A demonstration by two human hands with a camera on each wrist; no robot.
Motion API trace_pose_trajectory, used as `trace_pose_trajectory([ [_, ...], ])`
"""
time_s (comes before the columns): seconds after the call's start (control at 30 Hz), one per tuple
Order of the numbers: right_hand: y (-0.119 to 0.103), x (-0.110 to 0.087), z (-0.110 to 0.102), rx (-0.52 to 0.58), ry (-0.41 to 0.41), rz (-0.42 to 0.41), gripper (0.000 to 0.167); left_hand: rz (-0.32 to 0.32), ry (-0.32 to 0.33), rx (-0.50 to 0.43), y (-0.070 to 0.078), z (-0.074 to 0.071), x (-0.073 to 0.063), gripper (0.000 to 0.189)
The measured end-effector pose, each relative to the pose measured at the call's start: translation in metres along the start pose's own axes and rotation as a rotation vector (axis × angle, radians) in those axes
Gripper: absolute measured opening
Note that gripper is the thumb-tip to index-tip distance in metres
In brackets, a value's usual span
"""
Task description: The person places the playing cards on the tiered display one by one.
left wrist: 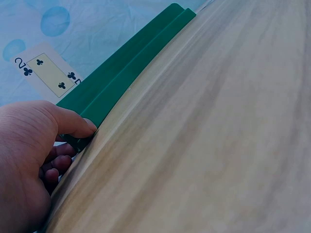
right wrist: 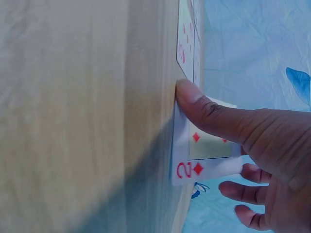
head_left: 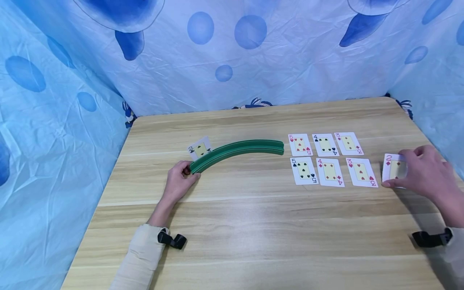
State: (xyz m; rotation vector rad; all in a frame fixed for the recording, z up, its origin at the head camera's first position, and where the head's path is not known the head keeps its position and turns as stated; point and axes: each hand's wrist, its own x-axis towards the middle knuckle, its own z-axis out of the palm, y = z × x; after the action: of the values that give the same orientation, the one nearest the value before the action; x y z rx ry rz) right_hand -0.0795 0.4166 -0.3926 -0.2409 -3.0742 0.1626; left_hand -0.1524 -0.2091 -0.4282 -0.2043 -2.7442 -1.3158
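Note:
My left hand [head_left: 177,182] grips the near left end of a curved green card holder [head_left: 237,149], thumb on its front side. Standing in the holder near that end is a two of clubs [head_left: 199,149], its lower part hidden by the rail; the left wrist view shows this card [left wrist: 48,73] leaning above the green rail [left wrist: 131,58]. At the far right, my right hand [head_left: 431,173] holds a two of diamonds [head_left: 389,172] face up, close over the table. In the right wrist view the thumb [right wrist: 209,109] lies across this card [right wrist: 209,167], and the other fingers are behind it.
Face-up cards lie in two rows between the holder and my right hand: a five of hearts [head_left: 300,145], four of spades [head_left: 325,145] and three of diamonds [head_left: 349,143] behind; a five of spades [head_left: 303,171], four of diamonds [head_left: 330,172] and three of hearts [head_left: 361,172] in front.

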Motion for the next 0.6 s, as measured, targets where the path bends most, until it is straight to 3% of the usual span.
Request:
trace_pose_trajectory([
  [0.3,0.005,-0.006,-0.005,0.017,-0.063,0.097,0.087,-0.001,-0.006,0.003,-0.002,0.0,0.001,0.03],
  [0.6,0.018,-0.011,-0.017,0.125,-0.037,-0.059,0.048,0.008,-0.005,-0.008,0.0,0.0,0.0,0.029],
])
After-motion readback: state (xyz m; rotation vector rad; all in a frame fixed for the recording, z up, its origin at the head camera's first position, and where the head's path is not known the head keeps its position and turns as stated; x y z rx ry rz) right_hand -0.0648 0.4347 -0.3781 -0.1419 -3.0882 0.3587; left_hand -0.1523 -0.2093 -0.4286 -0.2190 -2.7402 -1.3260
